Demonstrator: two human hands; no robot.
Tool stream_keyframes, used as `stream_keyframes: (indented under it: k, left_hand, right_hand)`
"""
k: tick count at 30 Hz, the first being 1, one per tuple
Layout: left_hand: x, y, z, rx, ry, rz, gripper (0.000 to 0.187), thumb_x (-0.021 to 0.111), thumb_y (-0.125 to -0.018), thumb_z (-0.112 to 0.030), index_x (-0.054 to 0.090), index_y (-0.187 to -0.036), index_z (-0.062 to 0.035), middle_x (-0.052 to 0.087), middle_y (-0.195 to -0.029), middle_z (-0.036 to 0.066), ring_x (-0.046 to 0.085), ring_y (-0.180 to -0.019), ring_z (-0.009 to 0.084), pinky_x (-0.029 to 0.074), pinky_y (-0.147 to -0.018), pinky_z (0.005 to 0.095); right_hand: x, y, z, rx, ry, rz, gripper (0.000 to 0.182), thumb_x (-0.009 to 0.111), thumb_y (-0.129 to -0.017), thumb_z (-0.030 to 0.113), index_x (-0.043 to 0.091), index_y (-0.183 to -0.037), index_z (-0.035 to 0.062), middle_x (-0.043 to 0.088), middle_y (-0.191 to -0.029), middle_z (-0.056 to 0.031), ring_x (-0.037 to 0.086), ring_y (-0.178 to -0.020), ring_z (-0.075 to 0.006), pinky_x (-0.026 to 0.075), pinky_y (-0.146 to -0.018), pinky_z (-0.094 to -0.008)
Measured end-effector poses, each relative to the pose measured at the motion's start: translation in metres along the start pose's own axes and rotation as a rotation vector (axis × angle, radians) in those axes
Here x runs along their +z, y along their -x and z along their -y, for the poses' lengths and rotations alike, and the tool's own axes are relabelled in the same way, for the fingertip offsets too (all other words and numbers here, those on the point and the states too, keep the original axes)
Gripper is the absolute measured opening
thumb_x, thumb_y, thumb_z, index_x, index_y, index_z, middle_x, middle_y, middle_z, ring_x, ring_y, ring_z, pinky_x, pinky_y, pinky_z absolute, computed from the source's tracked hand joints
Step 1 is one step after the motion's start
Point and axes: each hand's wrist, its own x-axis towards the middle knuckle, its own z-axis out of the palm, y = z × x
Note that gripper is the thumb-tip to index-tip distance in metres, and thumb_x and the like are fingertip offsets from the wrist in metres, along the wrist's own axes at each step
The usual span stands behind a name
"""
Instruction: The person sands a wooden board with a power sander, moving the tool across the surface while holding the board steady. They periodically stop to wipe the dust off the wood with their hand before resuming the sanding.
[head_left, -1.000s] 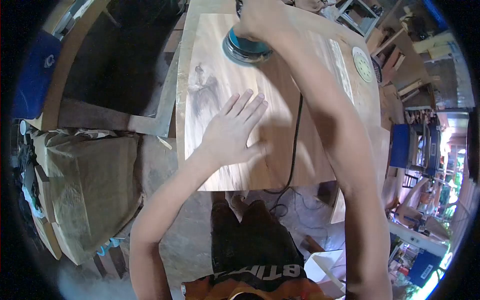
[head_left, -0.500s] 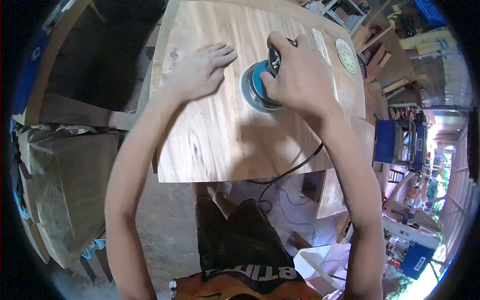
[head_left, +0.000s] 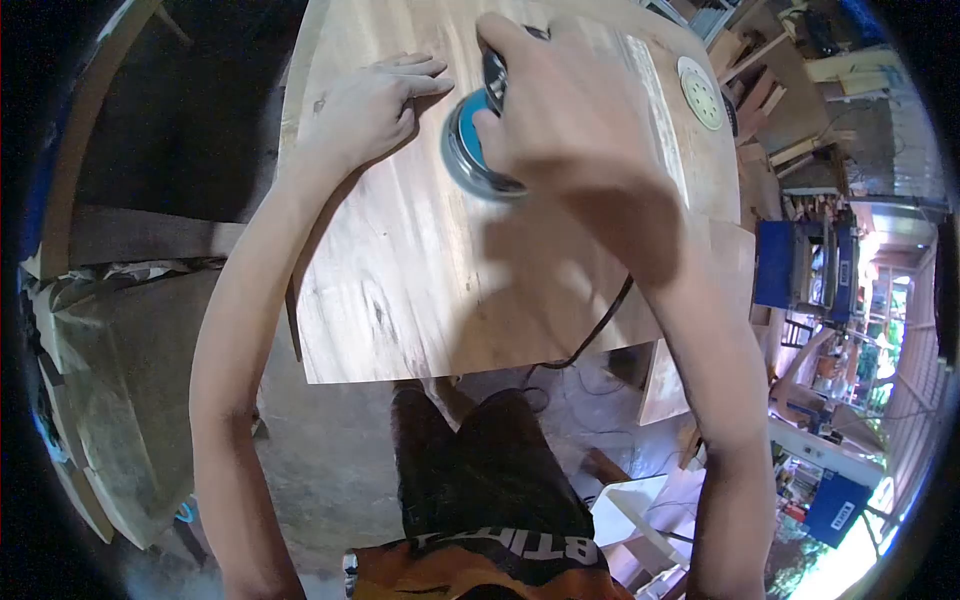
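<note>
Gripping a teal sander, the right hand works the wooden panel; left hand lies open, flat.

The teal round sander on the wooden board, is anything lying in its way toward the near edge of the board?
Nothing visible does. The teal round sander, gripped by the right hand, has bare wooden board toward the near edge. The left hand rests flat beside it; the black cord trails off the edge.

Teal round sander (corded), flat on pale wooden board
</note>
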Motion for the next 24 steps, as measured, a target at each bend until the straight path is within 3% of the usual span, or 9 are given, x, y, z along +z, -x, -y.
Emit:
stream_keyframes:
  k: [1,4,9,15,21,22,24]
  left_hand:
    - [0.0,0.001,0.0,0.012,-0.024,-0.007,0.035,0.056,-0.09,0.0,0.077,-0.117,-0.0098,0.071,-0.129,0.011,0.063,-0.127,0.0305,0.05,-0.108,0.0391]
    - [-0.005,0.003,0.0,0.025,-0.033,-0.036,0.03,0.059,-0.091,-0.003,0.078,-0.114,-0.01,0.073,-0.126,0.009,0.064,-0.126,0.0284,0.052,-0.106,0.0378]
    - [-0.001,0.001,0.003,-0.003,0.036,-0.061,0.031,0.058,-0.082,0.0,0.079,-0.105,-0.0061,0.073,-0.123,0.01,0.065,-0.121,0.0283,0.051,-0.105,0.0386]
    - [0.004,0.003,0.004,-0.015,0.071,-0.109,0.022,0.06,-0.084,-0.003,0.077,-0.097,-0.0063,0.075,-0.103,0.013,0.07,-0.099,0.0346,0.055,-0.086,0.0441]
    - [0.001,0.003,-0.003,-0.043,0.052,-0.176,0.012,0.062,-0.084,-0.008,0.073,-0.091,-0.0057,0.072,-0.092,0.015,0.07,-0.09,0.0357,0.055,-0.08,0.0459]
    - [-0.003,0.004,-0.006,-0.089,0.02,-0.128,0.013,0.063,-0.086,-0.009,0.074,-0.093,-0.0052,0.074,-0.099,0.013,0.07,-0.094,0.0341,0.056,-0.084,0.0438]
    - [-0.013,0.006,-0.01,-0.187,-0.044,-0.036,0.016,0.066,-0.09,-0.01,0.077,-0.099,-0.0041,0.076,-0.114,0.009,0.072,-0.101,0.0307,0.057,-0.091,0.0397]
  right_hand:
    - [0.002,-0.003,0.002,-0.044,-0.025,-0.019,0.037,0.061,-0.083,0.013,0.065,-0.119,0.0103,0.066,-0.098,-0.0298,0.063,-0.1,-0.0457,0.053,-0.085,-0.0511]
    - [-0.022,-0.018,0.014,0.191,0.029,0.244,0.046,0.067,-0.077,0.012,0.062,-0.122,0.0031,0.067,-0.098,-0.033,0.065,-0.093,-0.0482,0.052,-0.085,-0.0544]
    - [-0.007,-0.022,0.008,0.058,0.082,0.095,0.041,0.067,-0.078,0.015,0.062,-0.117,0.0011,0.066,-0.091,-0.0325,0.064,-0.096,-0.047,0.051,-0.087,-0.0526]
    - [-0.014,-0.023,0.002,0.017,0.089,0.091,0.034,0.069,-0.073,0.015,0.066,-0.104,-0.0004,0.066,-0.091,-0.0313,0.065,-0.093,-0.047,0.052,-0.086,-0.0524]
    - [-0.016,-0.047,0.017,0.067,0.175,0.124,0.034,0.071,-0.071,0.016,0.066,-0.1,-0.0009,0.069,-0.085,-0.0273,0.069,-0.087,-0.043,0.055,-0.08,-0.05]
    - [-0.004,-0.053,0.007,0.078,0.311,0.15,0.035,0.071,-0.072,0.017,0.066,-0.102,0.0002,0.07,-0.089,-0.0271,0.069,-0.09,-0.0424,0.055,-0.08,-0.0511]
    - [-0.004,-0.052,-0.002,0.028,0.25,0.1,0.037,0.071,-0.072,0.017,0.066,-0.104,0.0007,0.071,-0.092,-0.027,0.07,-0.092,-0.0421,0.056,-0.081,-0.0511]
